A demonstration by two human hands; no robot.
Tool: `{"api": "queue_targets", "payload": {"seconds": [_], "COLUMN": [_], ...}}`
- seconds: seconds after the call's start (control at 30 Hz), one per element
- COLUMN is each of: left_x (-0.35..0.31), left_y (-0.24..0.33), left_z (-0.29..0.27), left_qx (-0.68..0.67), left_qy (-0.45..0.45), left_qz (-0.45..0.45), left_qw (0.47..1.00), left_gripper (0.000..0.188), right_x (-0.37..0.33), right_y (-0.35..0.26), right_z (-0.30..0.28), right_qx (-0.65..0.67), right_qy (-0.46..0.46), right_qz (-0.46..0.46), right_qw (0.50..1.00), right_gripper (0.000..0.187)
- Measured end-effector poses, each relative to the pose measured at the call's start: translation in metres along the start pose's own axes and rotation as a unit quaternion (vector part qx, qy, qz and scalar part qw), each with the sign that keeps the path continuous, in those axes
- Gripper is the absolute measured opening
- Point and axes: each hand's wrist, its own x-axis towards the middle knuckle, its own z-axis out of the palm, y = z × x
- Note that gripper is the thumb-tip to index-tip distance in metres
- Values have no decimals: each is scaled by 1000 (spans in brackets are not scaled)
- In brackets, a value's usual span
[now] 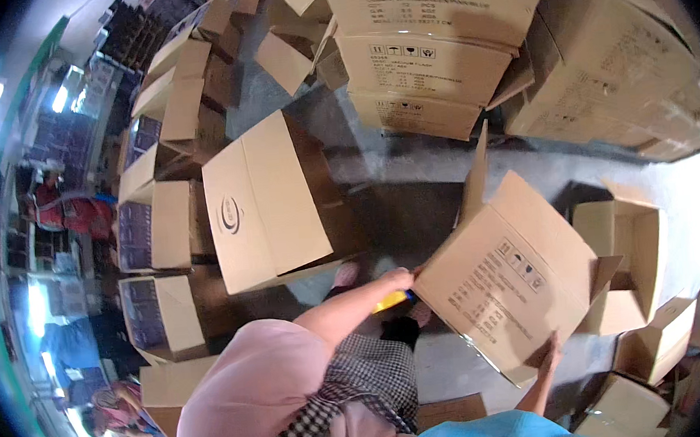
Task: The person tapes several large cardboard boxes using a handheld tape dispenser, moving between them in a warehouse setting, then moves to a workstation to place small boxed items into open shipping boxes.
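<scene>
A tilted brown cardboard box (507, 284) with printed handling symbols sits in front of me, one flap raised. My left hand (396, 280), reaching out of a pink sleeve, is at the box's left corner and grips a yellow and blue tool (393, 300), which is partly hidden under the hand. My right hand (551, 354) comes up from the lower edge and presses on the box's lower right edge, steadying it. My checked trousers and one pink shoe (345, 273) show below.
A large open carton (270, 196) stands just left of the box. Stacked printed cartons (428, 56) fill the far side and the right (614, 74). Small open boxes (636, 245) crowd the right. More cartons (157, 225) line the left, where other people (110, 410) sit.
</scene>
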Motion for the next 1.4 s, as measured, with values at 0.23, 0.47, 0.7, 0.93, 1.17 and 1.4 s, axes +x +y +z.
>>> {"api": "queue_targets", "payload": {"seconds": [0.23, 0.47, 0.7, 0.93, 1.17, 1.4], "left_x": [-100, -412, -512, -625, -523, -445], "left_y": [-118, -221, -482, -516, -563, -488], "left_z": [-54, -114, -66, -95, -284, -832], "left_qx": [40, -333, -517, -457, -608, -164], "left_qy": [96, 191, 420, 645, 644, 736], "left_qz": [246, 158, 99, 142, 255, -81], "left_qw": [964, 910, 739, 596, 387, 652], "left_gripper": [38, 34, 53, 62, 47, 43], "right_x": [-173, -436, -560, -638, -640, -594], "right_y": [-258, -428, -425, -465, -587, -929], "right_z": [2, 9, 109, 246, 416, 784], "right_qx": [-237, -199, -148, -17, 138, -35], "right_qy": [-34, -112, -264, -350, -329, -71], "right_qz": [-253, -451, -533, -692, -726, -602], "right_qw": [937, 863, 790, 631, 587, 795], "right_gripper": [52, 59, 57, 62, 62, 93]}}
